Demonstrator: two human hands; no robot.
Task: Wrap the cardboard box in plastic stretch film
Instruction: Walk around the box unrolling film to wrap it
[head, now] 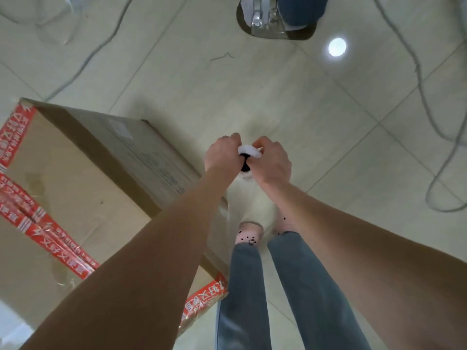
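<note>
Cardboard box (75,188) on tiled floor (278,102), film roll (249,157) held upright beside it.

Box sits just left of and below both hands, its near side already glossy w/ film; red printed tape (50,236) seen across top. Roll is gripped at its top end, left hand (222,154) and right hand (274,160) both closed round it, dark core showing between them. A film sheet appears stretched from roll toward box corner, approx. beneath left forearm; exact attachment can't be told. Box judged stiff, bulky, prob. heavy, so best left standing and walked round. Film judged light, thin, clingy, easily torn or bunched; roll best held at core ends so it can spin under tension.
</note>
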